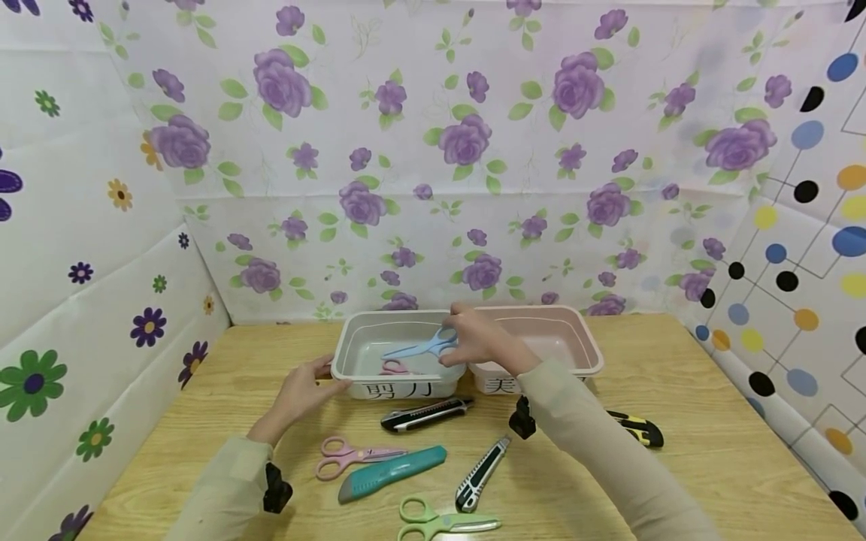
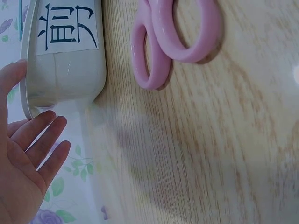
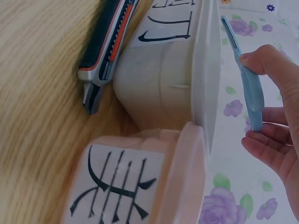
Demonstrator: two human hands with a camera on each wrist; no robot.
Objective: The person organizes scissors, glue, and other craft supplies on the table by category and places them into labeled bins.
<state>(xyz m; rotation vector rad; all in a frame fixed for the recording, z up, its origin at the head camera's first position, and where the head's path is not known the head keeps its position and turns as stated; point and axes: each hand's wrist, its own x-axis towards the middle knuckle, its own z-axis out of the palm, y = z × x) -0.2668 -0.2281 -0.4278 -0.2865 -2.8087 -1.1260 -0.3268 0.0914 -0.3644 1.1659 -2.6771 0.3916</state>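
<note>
My right hand [image 1: 476, 340] pinches a pair of light blue scissors [image 3: 251, 86] by the handles. Their blades point left over the white bin [image 1: 399, 388], which has a label on its front. Pink scissors [image 1: 395, 367] lie inside that bin, partly visible. My left hand [image 1: 302, 397] is at the bin's left end, thumb on the rim and the other fingers extended along the side, as the left wrist view shows. To the right, a pink bin [image 1: 590, 353] stands against the white one, partly behind my right arm.
In front of the bins lie a black-and-white utility knife [image 1: 426, 414], pink scissors [image 1: 355, 455], a teal cutter [image 1: 392, 473], green scissors [image 1: 446, 522] and another utility knife [image 1: 482, 475]. A yellow-and-black cutter [image 1: 639, 430] is partly hidden by my right arm. Floral cloth [image 1: 433, 225] hangs behind.
</note>
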